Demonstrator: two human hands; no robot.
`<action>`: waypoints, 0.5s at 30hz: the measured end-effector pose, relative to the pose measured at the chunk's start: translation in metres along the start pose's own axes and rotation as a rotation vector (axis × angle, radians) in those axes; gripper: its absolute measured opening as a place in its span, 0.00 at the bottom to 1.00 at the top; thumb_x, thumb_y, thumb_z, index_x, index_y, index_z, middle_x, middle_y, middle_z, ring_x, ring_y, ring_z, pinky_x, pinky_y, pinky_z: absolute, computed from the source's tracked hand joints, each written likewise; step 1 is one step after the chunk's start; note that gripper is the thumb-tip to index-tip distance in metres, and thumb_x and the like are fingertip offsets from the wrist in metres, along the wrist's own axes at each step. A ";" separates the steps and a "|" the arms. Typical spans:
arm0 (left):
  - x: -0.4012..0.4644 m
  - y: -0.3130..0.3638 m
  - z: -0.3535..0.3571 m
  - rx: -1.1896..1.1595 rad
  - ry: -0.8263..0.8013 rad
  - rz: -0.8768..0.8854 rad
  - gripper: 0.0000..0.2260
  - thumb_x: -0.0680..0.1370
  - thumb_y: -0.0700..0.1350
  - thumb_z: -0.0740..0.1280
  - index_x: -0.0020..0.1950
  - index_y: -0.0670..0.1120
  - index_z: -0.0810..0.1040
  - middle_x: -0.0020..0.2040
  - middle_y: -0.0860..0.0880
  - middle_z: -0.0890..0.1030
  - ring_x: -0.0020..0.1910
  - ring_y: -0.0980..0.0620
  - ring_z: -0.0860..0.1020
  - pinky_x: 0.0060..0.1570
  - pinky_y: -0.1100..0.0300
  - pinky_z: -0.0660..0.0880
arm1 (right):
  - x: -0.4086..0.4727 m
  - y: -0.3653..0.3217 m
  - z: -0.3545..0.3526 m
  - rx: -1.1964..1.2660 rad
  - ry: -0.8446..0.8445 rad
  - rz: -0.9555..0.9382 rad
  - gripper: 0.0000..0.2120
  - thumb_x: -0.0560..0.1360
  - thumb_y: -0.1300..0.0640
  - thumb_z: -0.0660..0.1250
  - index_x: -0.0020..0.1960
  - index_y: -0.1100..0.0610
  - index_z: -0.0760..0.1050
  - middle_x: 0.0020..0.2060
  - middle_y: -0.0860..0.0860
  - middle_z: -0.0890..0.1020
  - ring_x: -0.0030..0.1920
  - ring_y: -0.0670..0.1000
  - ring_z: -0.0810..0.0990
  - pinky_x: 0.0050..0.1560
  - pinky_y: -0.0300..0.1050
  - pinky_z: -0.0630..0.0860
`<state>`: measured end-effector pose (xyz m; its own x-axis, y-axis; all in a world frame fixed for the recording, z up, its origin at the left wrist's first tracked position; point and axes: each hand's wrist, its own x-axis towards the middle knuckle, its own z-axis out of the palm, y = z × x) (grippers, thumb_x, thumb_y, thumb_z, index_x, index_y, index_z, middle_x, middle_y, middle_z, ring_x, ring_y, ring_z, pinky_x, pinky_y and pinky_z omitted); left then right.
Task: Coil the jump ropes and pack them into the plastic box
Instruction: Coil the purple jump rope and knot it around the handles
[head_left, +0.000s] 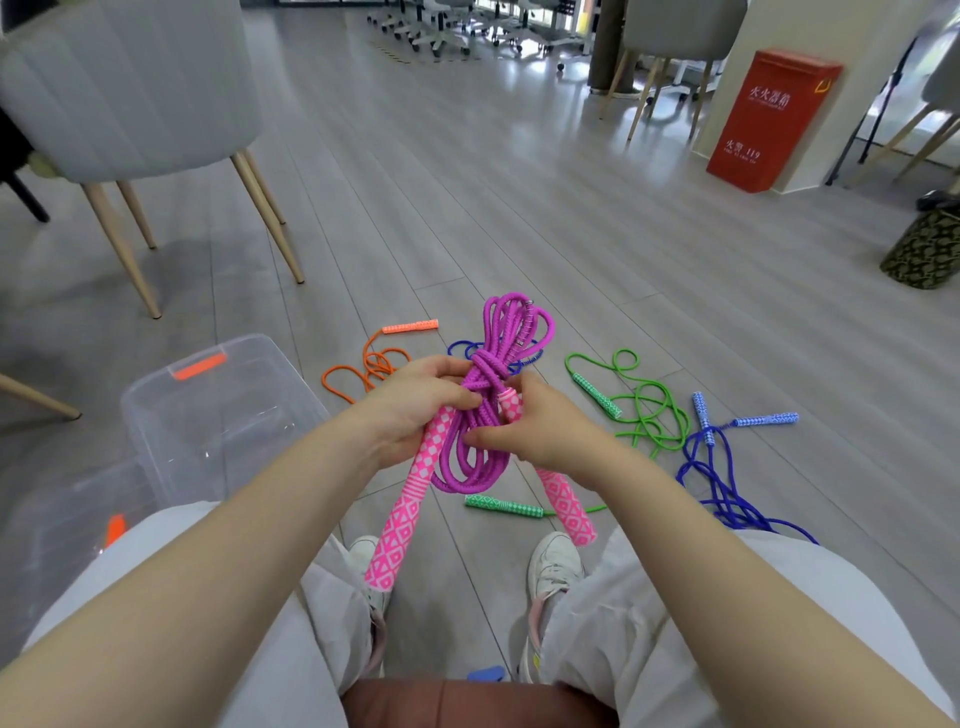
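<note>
Two hands are working on one bundle here, so going left to right: a grey chair (130, 88) is standing at the far left, and below it the clear plastic box (218, 410) with orange latches is sitting open on the floor (467, 182), just beside the person's left knee. An orange jump rope (371, 364) is lying loose on the floor behind the box. In the middle, the left hand (415, 410) is gripping the purple jump rope (483, 415), fingers curled round the wrapped middle of the coil and one pink patterned handle, which is hanging down toward the shoes. The right hand (540, 426) is pinching the same coil from the other side, with the second pink handle sticking out under it. To the right, a green jump rope (644, 410) is sprawling uncoiled, then a blue jump rope (722, 467) is trailing past the right knee. Another bit of blue cord is peeking out behind the purple coil. Far right, a red cabinet (769, 119) is standing against a pillar.
</note>
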<state>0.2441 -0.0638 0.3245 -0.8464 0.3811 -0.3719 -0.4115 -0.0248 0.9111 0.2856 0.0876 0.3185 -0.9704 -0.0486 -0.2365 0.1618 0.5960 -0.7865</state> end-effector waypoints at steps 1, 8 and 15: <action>-0.001 0.000 0.001 0.000 -0.009 0.002 0.16 0.74 0.26 0.61 0.60 0.36 0.75 0.52 0.36 0.80 0.44 0.43 0.82 0.41 0.55 0.81 | -0.001 -0.001 -0.004 -0.010 -0.038 -0.013 0.16 0.67 0.50 0.77 0.49 0.54 0.75 0.37 0.47 0.79 0.36 0.44 0.77 0.36 0.40 0.73; -0.006 0.000 0.006 0.020 -0.097 0.047 0.15 0.75 0.25 0.61 0.58 0.39 0.76 0.48 0.41 0.82 0.40 0.48 0.82 0.42 0.57 0.81 | -0.004 0.000 -0.009 0.096 -0.120 0.050 0.13 0.69 0.61 0.70 0.47 0.70 0.76 0.41 0.66 0.83 0.36 0.54 0.74 0.36 0.47 0.70; -0.010 -0.003 0.004 0.249 -0.148 0.144 0.12 0.80 0.39 0.63 0.63 0.49 0.74 0.55 0.40 0.81 0.54 0.42 0.81 0.57 0.50 0.78 | -0.006 -0.003 -0.016 0.234 -0.179 0.019 0.04 0.73 0.65 0.66 0.41 0.59 0.75 0.29 0.50 0.73 0.30 0.47 0.69 0.32 0.39 0.69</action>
<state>0.2553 -0.0639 0.3258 -0.8241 0.5211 -0.2223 -0.1798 0.1316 0.9749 0.2879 0.0991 0.3312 -0.9231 -0.1924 -0.3331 0.2369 0.3979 -0.8863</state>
